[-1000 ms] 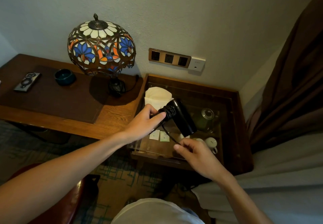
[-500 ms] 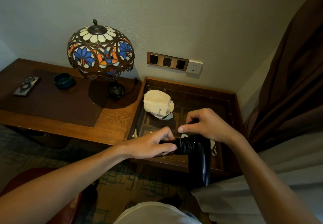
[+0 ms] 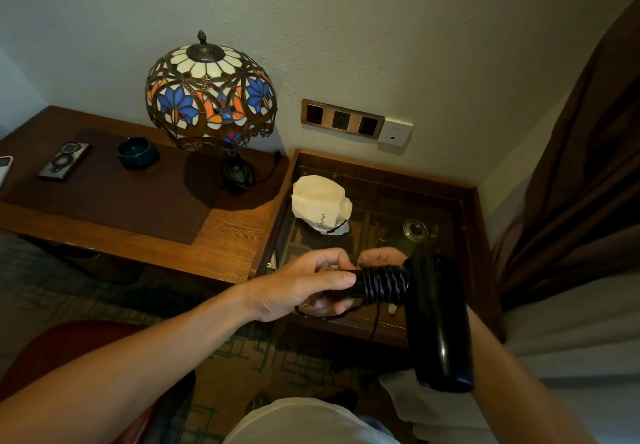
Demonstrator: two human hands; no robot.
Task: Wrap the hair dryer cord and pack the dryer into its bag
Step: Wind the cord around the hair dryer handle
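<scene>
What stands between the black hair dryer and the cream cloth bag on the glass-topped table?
Nothing visible. The black hair dryer is held above the table's near edge; the cream cloth bag lies beyond on bare glass.

The 2 hands met over the front edge of the glass-topped counter [image 3: 471, 222], the left hand [image 3: 298, 287] gripping the hair dryer [image 3: 440, 322] by its handle, the right hand [image 3: 381, 256] mostly hidden behind the coiled cord [image 3: 384, 284]. Behind them the glass lay open up to the cream bag [image 3: 320, 203], which sat near the back-left corner. The raised wooden frame hemmed the glass on the left, back and right. A brown curtain [image 3: 581, 173] closed off the right side. On the higher wooden counter [image 3: 225, 235] to the left, the stained-glass lamp [image 3: 211, 97] overhung the near corner, with bare wood along the front.
</scene>
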